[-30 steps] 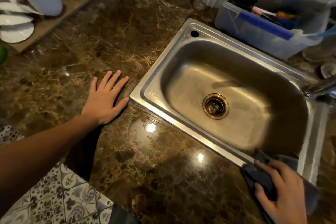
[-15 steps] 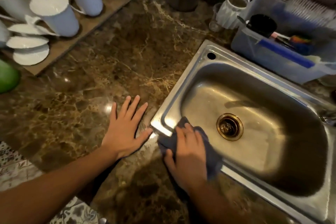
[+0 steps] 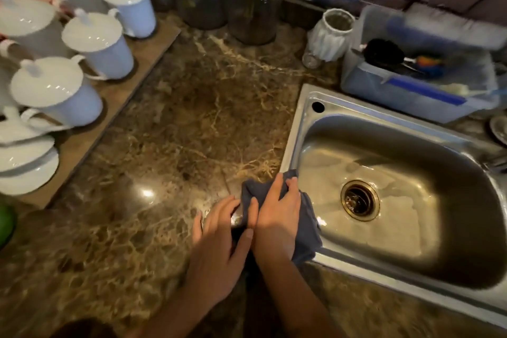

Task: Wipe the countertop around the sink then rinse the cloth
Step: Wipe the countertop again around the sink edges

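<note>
Brown marble countertop (image 3: 192,118), polished and veined in pale gold, shows glossy light spots. Set into it is a rectangular sink (image 3: 301,118) of brushed stainless steel with rounded basin corners and a round brass-toned drain (image 3: 360,200).

A dark blue cloth (image 3: 307,228), soft and bunched, lies over the sink's near-left corner, part on the countertop, part hanging over the rim into the basin. The right hand (image 3: 277,208) lies on top of it, fingertips curled into the folds and gripping it. The left hand (image 3: 219,241) rests just beside, relaxed with fingers spread on the marble, holding nothing; its fingertips are close to the cloth's edge.

Behind the sink stands a translucent plastic tub (image 3: 411,107) holding a black round-headed brush (image 3: 382,53) and a blue-handled tool (image 3: 425,89). A white ribbed jar (image 3: 330,33) stands just left of the tub; its contents cannot be told. Tall glass bottles (image 3: 255,0) line the back. At left, a wooden board (image 3: 131,96) carries white glazed mugs (image 3: 101,44) with knobbed lids and stacked white dishes (image 3: 24,162).
</note>
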Demonstrator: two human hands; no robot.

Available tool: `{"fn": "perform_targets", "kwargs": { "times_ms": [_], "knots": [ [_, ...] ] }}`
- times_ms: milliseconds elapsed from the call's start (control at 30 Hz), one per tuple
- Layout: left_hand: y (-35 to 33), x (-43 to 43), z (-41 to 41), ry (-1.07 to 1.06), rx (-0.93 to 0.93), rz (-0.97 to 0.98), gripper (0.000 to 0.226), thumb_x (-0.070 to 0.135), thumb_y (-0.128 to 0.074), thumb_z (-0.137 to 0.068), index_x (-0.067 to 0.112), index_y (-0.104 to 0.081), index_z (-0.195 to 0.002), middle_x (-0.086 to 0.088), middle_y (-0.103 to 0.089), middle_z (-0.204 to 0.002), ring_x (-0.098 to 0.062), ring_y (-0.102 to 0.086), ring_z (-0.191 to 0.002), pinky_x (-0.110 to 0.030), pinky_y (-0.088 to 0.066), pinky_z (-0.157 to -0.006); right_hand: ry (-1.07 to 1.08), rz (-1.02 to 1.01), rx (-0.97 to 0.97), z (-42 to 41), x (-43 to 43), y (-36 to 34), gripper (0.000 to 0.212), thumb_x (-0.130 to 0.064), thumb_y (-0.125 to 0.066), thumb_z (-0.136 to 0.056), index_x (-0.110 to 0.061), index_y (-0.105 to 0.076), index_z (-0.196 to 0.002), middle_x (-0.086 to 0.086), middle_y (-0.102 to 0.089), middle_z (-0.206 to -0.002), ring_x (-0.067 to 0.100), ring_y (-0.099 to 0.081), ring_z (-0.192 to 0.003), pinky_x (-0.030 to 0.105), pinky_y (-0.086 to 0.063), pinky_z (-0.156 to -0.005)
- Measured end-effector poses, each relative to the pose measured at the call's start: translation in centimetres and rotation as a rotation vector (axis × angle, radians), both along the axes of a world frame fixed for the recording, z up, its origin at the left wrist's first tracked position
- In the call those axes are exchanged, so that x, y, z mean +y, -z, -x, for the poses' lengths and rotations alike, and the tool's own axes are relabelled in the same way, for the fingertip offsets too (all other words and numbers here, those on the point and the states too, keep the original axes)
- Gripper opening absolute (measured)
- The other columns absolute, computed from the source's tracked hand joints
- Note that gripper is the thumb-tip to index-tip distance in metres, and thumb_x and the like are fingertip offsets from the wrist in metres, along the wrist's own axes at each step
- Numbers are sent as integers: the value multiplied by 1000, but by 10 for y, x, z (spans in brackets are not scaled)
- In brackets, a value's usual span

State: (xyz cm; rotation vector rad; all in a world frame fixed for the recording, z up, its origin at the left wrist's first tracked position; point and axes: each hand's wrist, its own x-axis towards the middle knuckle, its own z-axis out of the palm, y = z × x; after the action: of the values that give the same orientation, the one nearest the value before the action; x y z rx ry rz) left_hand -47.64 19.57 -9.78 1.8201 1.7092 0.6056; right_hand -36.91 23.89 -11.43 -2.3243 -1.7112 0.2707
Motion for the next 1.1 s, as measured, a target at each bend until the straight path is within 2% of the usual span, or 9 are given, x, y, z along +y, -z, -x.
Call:
{"fn": "perform_targets", "kwargs": {
  "times_ms": [67,100,233,367,600,733,900,1000,1100],
  "knots": [
    [0,37,20,35,91,-40,61,54,-28,-91,21,-43,-140,3,-38,-150,-15,-28,-142,-46,-5,-116,36,25,53,-6,27,2,67,-29,-55,-92,0,-30,-147,29,-31,-148,41,-35,-134,43,-29,-113],
    [3,58,33,31,168,-62,61,52,-30,-90,22,-43,-140,1,-36,-152,-18,-26,-143,-52,-8,-115,38,-22,56,-8,40,0,66,-28,-55,-92,-2,-29,-147,26,-31,-148,38,-36,-133,41,-29,-112],
    [28,122,72,62,467,27,63,53,-21,-92,27,-35,-148,-4,-23,-159,-28,-17,-146,-64,-10,-110,67,-198,179,-27,111,10,53,-11,-59,-88,3,-40,-135,19,-43,-129,12,-43,-108,16,-35,-100],
    [34,118,66,82,562,13,59,52,-16,-95,34,-18,-152,-1,-8,-162,-26,-3,-149,-63,-3,-111,4,-198,25,-56,171,9,51,-14,-53,-92,1,-39,-138,21,-38,-138,35,-46,-119,41,-39,-103],
    [30,120,70,80,587,37,59,53,-12,-95,38,-7,-152,2,3,-162,-22,7,-149,-57,9,-111,45,-162,-10,-61,217,8,50,-14,-45,-97,-3,-33,-144,19,-31,-145,35,-47,-123,37,-35,-106],
    [23,120,68,71,558,63,60,53,-8,-95,39,-1,-152,5,12,-162,-19,17,-147,-57,9,-114,49,-169,19,-52,203,7,49,-12,-48,-95,-2,-35,-141,20,-33,-144,37,-48,-120,39,-40,-102],
    [23,117,65,89,525,37,58,50,-11,-96,36,-16,-152,3,-3,-163,-21,3,-149,-60,0,-114,55,-167,110,-34,120,-2,58,-10,-57,-88,-2,-37,-141,19,-36,-140,30,-45,-118,36,-38,-103],
    [26,118,64,81,529,28,59,50,-11,-96,36,-20,-152,4,-7,-162,-21,0,-149,-61,-1,-113,59,-57,217,-13,50,-12,62,-9,-58,-88,-4,-33,-146,17,-34,-145,30,-42,-125,36,-39,-103],
    [26,119,63,54,521,18,62,52,-10,-94,35,-25,-151,3,-11,-162,-21,-3,-149,-59,0,-113,-9,-2,185,9,-16,-12,77,-17,-80,-71,-2,-45,-137,22,-47,-137,35,-55,-120,44,-52,-94]
  ]
}}
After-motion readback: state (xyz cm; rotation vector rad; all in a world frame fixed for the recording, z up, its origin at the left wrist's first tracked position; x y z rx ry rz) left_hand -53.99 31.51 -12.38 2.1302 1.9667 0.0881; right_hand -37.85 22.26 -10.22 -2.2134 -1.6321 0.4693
